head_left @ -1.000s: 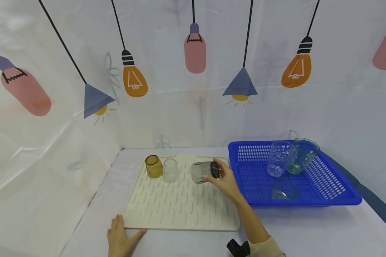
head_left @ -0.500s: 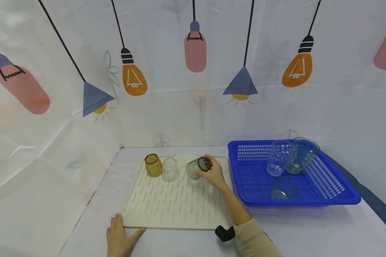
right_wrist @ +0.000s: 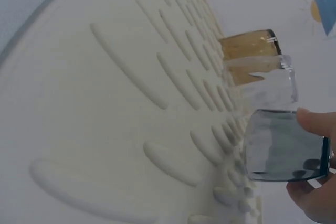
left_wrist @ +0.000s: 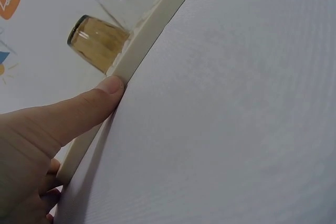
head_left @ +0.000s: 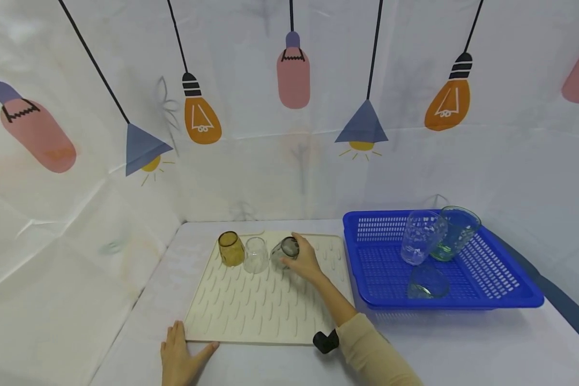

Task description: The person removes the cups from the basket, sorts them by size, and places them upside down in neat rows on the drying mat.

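Note:
My right hand (head_left: pixel 305 261) grips a grey tinted glass (right_wrist: pixel 283 145) near its dark base, thumb on one side and fingers on the other. The glass is upside down, its mouth close over the cream ridged mat (head_left: pixel 270 316). Just left of it on the mat stand a clear glass (head_left: pixel 255 256) and an amber glass (head_left: pixel 231 249), both with their mouths down. My left hand (head_left: pixel 180 356) rests at the mat's near left corner, fingers spread along the side and thumb (left_wrist: pixel 110 85) touching the front edge.
A blue plastic basket (head_left: pixel 371 300) stands to the right of the mat. In it are a clear patterned glass (head_left: pixel 417 241), a greenish glass (head_left: pixel 455 236) leaning on the back corner, and a glass (head_left: pixel 427 283) lying down. A printed sheet hangs behind the white table (head_left: pixel 444 343).
The right hand has carried the grey glass left across the mat, tilting it from lying sideways to mouth down, beside the clear glass. The left hand has stayed at the corner.

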`<action>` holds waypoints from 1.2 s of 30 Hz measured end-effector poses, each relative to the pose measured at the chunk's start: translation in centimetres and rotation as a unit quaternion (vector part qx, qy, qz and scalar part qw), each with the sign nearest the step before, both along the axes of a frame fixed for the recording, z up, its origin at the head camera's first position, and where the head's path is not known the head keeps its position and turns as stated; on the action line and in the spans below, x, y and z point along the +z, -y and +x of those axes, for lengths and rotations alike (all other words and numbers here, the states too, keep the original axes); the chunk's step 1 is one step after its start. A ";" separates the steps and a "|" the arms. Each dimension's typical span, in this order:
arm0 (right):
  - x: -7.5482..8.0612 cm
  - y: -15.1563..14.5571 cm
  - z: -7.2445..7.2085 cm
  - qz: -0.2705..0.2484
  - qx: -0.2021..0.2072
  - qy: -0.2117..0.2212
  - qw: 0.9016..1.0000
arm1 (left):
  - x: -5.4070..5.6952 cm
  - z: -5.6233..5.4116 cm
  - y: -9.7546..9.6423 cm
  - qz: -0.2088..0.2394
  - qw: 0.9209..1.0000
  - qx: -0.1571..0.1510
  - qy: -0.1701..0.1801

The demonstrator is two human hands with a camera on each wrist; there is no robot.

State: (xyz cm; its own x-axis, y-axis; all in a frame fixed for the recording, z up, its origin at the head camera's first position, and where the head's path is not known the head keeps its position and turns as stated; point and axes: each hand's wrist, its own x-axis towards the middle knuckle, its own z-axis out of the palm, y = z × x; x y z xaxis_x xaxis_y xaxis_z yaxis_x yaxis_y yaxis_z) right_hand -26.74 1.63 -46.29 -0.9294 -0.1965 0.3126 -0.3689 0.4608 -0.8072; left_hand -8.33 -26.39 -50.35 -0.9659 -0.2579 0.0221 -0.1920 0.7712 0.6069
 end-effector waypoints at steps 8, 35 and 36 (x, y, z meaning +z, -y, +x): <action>0.3 0.5 -1.0 0.061 0.053 0.019 0.997 | -0.1 -0.1 0.0 -0.001 1.000 0.001 -0.002; 4.0 -3.7 6.1 0.002 0.012 -0.102 0.995 | 0.2 0.0 0.0 -0.013 1.000 0.000 -0.004; 4.2 -4.0 6.4 0.000 0.007 -0.119 0.993 | 0.2 -0.1 0.0 -0.013 1.000 -0.001 -0.002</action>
State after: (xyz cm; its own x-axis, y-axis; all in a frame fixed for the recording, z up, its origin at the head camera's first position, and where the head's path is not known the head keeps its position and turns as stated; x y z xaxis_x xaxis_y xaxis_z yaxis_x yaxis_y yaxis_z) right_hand -20.29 5.66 -42.07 -0.8266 -0.2092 0.5224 -0.5552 0.4550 -0.6962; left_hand -8.39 -26.36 -50.16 -0.9663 -0.2552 0.0332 -0.1878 0.7875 0.5870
